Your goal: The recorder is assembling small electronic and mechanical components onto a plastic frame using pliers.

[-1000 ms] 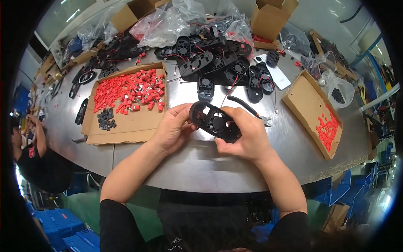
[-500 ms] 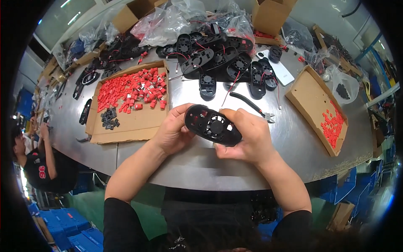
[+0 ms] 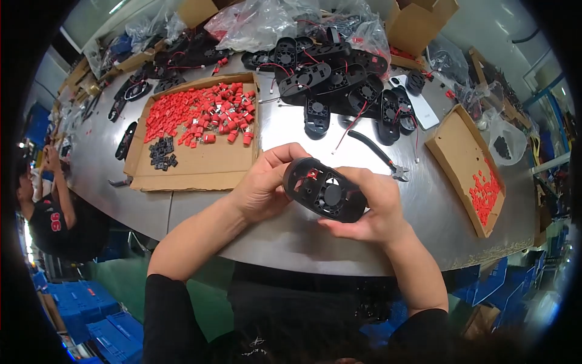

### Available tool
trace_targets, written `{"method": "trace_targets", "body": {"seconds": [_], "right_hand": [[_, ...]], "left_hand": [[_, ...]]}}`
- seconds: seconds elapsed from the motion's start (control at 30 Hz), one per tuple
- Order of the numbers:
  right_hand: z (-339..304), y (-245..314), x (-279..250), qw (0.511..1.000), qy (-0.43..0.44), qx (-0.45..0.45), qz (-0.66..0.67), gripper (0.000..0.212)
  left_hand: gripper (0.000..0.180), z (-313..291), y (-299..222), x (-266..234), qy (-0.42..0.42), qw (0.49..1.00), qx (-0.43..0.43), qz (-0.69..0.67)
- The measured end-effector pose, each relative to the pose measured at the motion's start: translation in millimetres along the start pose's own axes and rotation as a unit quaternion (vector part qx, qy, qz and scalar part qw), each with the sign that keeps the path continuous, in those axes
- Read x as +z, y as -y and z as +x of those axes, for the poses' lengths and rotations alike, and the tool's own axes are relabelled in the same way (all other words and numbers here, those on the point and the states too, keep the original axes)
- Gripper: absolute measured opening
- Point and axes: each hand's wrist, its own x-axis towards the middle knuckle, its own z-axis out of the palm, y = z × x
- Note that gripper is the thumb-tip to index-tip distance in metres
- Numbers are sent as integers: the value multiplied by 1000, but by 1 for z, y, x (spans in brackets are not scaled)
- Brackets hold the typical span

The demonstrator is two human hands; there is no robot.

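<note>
A black oval plastic fan housing (image 3: 310, 202) is held up over the near part of the metal table, tilted with its open inner side toward me. My left hand (image 3: 265, 187) grips its left end, the fingertips hidden behind it. On the right end, my right hand (image 3: 377, 206) has its thumb along the upper edge and fingers at the lower edge. A round fan (image 3: 333, 195) sits in the middle of the housing. Left of the fan, a small red part (image 3: 312, 174) with metal contacts shows in an opening.
Beyond my hands lie black-handled cutters (image 3: 376, 151) and a pile of similar housings (image 3: 306, 80) with red wires. A cardboard tray (image 3: 200, 182) of red and black parts stands left, another tray (image 3: 439, 144) right. A white phone-like slab (image 3: 424, 112) lies behind. Someone in black (image 3: 51, 221) sits far left.
The housing has tilted in my hands, and the red part in its opening shows more plainly. Both hands still hold it. The whole view has shifted slightly.
</note>
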Motion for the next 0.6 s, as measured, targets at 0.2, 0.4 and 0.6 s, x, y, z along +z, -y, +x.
{"method": "trace_targets", "body": {"seconds": [0.2, 0.4, 0.6], "right_hand": [[-3, -15, -8, 997, 25, -63, -36, 66], [-4, -20, -3, 998, 25, 22, -50, 57], [-4, -19, 1, 989, 36, 78, -117, 57]], "left_hand": [[16, -1, 8, 18, -14, 1000, 3, -26], [20, 6, 6, 17, -95, 995, 16, 10], [30, 12, -11, 14, -118, 993, -3, 8]]}}
